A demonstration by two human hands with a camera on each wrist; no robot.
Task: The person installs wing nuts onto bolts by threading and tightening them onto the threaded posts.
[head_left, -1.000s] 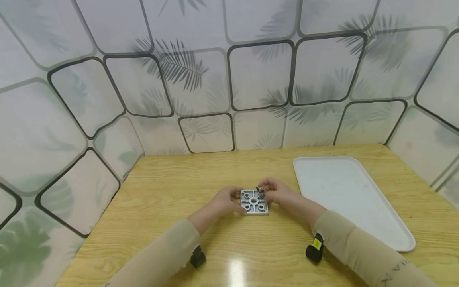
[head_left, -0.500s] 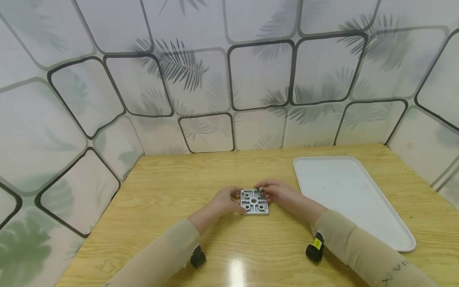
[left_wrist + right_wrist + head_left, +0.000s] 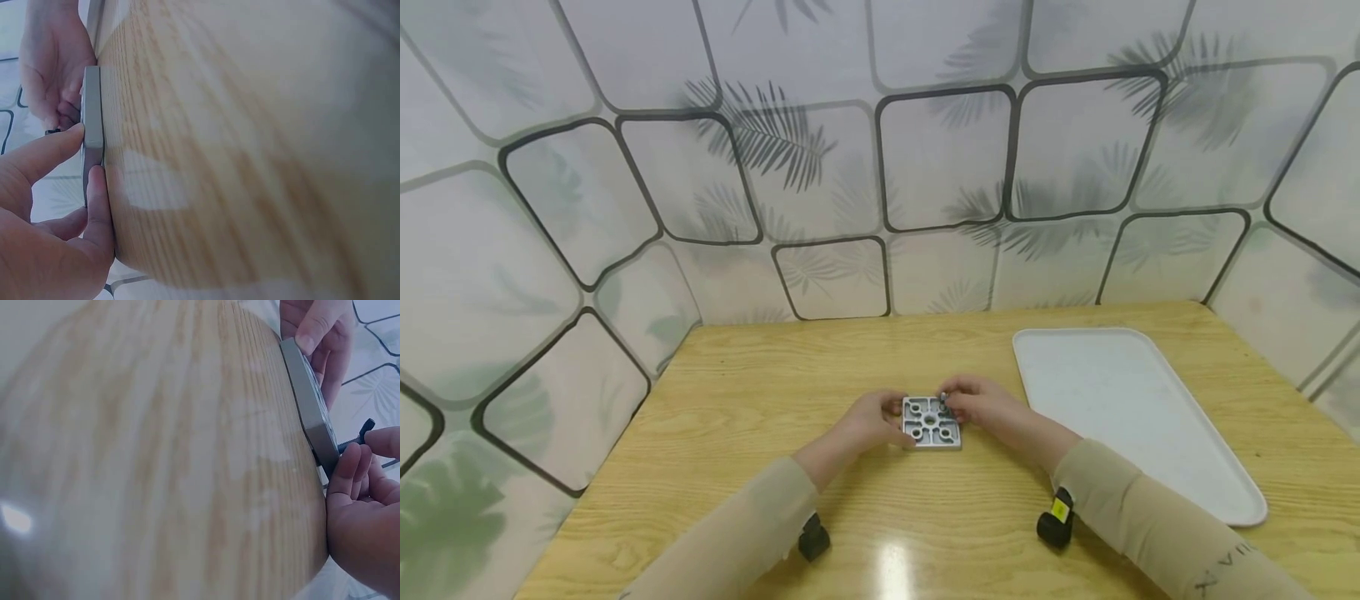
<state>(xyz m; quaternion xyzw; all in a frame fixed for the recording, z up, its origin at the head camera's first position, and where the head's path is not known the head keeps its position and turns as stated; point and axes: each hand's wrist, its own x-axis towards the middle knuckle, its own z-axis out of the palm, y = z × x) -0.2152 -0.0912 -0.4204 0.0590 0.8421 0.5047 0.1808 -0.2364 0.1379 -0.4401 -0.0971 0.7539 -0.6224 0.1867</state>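
A square grey metal plate [image 3: 931,422], with ribs and several round holes, lies on the wooden table. My left hand [image 3: 867,419] grips its left edge between thumb and fingers. At the far right corner hole stands a dark wing screw [image 3: 367,430], its threaded shank pointing into the plate. The thumb and fingers of my right hand [image 3: 987,406] pinch the wing screw's head in the right wrist view. That hand's other fingers lie along the plate's right side. In the left wrist view the plate [image 3: 93,109] appears edge-on, the wing screw mostly hidden behind fingers.
A white tray [image 3: 1112,392] stands on the right of the wooden table [image 3: 790,367], close to my right forearm. Patterned cloth walls [image 3: 940,167] rise behind the table and at both sides.
My right fingers have shifted slightly around the wing screw, and its dark head has turned. My left hand and the plate stay in place.
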